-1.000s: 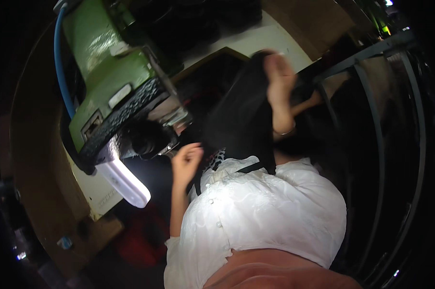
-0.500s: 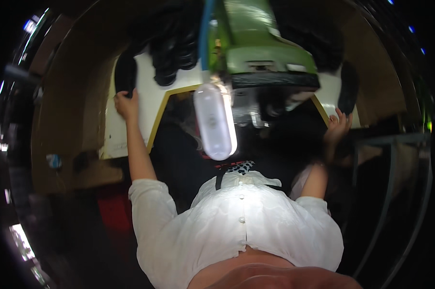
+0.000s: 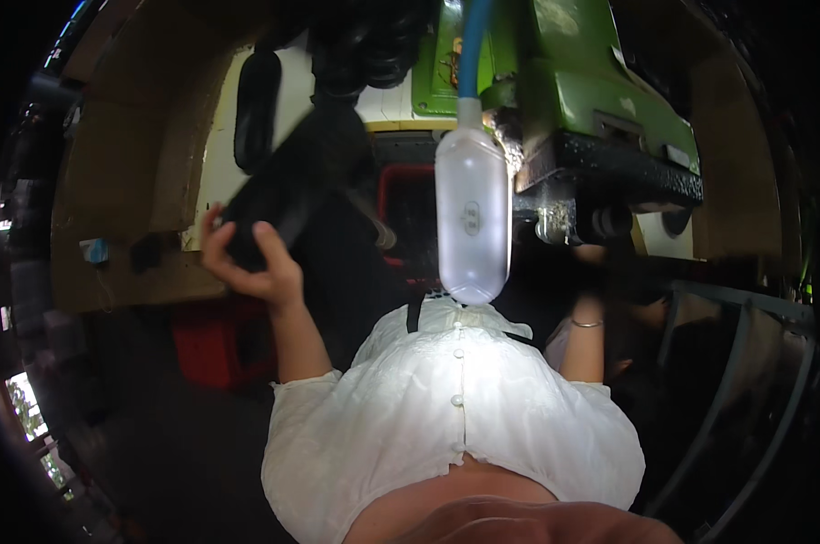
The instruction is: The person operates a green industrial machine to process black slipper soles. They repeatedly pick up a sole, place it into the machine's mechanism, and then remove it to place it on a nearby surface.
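Nearest us is our white buttoned shirt. Beyond it, our left hand has thumb and fingers spread around the lower end of a long, flat, black sole-shaped piece, holding it between them. The piece slants, its long axis running away from the grip, so its far end points forward and to our right. Well to the right of that grip, our right hand is dim and blurred beneath the machine; we cannot tell how open it is or what it holds. Right of the left grip hangs a frosted white capsule-shaped lamp, with a green metal machine farther right. Ahead of the grip, a second black sole-shaped piece lies lengthwise on a white tabletop.
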Available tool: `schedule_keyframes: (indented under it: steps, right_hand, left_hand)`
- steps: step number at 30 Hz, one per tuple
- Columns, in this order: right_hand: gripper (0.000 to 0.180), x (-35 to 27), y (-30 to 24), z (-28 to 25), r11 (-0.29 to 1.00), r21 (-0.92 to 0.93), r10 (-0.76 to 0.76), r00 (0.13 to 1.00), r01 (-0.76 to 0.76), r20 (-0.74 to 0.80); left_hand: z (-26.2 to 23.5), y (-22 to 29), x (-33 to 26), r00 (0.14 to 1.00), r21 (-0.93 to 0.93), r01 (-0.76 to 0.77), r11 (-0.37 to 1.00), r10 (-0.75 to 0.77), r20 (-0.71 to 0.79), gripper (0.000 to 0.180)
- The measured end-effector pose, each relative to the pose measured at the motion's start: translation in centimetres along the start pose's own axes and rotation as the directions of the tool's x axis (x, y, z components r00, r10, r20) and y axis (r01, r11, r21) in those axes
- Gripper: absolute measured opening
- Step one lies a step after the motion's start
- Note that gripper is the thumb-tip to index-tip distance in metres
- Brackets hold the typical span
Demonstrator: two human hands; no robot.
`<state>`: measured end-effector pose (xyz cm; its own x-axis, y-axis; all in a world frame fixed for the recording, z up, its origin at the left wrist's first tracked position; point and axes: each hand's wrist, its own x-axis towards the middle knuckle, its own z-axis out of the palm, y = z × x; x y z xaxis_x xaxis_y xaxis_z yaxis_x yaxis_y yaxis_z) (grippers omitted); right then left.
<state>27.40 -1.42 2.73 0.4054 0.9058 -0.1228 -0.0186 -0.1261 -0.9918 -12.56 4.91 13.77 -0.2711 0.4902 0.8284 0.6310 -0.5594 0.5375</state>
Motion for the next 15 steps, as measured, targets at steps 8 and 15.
schedule_keyframes:
  steps: [8,15]
  right_hand:
    - [0.056,-6.2,4.4,7.0,0.96,-0.269,0.155,0.666,0.072,0.729]
    - [0.054,-8.7,9.5,5.6,0.915,-0.33,0.402,0.601,-0.233,0.691]
  left_hand:
    - [6.1,5.6,-11.1,0.689,-0.555,0.724,0.41,-0.478,0.545,0.029]
    - [11.4,9.5,-10.1,-0.036,0.12,0.952,0.283,-0.285,0.958,0.03]
